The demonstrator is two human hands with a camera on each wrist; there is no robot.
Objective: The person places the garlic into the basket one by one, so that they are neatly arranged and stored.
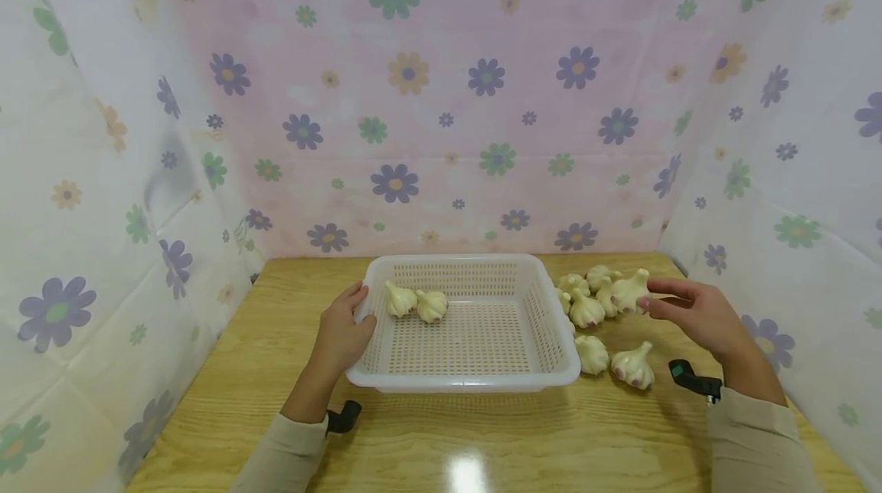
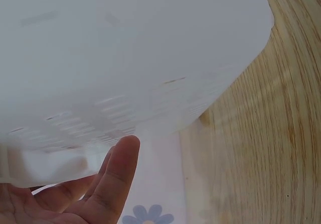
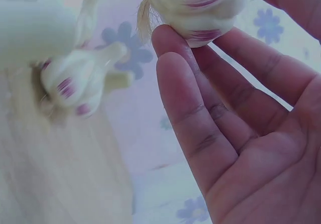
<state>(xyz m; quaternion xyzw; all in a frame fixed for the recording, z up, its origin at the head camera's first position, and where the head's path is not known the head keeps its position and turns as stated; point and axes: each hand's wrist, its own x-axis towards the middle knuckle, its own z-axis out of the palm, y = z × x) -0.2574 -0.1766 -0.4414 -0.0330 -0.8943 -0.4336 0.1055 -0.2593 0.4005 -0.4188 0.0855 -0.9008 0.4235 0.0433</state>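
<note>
A white plastic basket (image 1: 462, 382) with perforated walls stands on the table, two garlic bulbs (image 1: 432, 307) lying at the left inside it. My left hand (image 1: 343, 334) holds the basket's left rim, thumb at the edge; in the left wrist view its fingers (image 2: 118, 171) lie against the outer side. To the right of the basket, my right hand (image 1: 706, 317) pinches a garlic bulb (image 1: 628, 293) between thumb and fingers. The right wrist view shows purple streaks and root hairs on that held bulb (image 3: 200, 13).
Several garlic bulbs (image 1: 587, 312) are heaped beside the basket's right wall. Nearer the front lie two more, one bulb (image 1: 591, 355) close to the basket and another bulb (image 1: 633, 367) further right. Flowered cloth (image 1: 441, 118) encloses the wooden table (image 1: 413, 447) at the back and sides.
</note>
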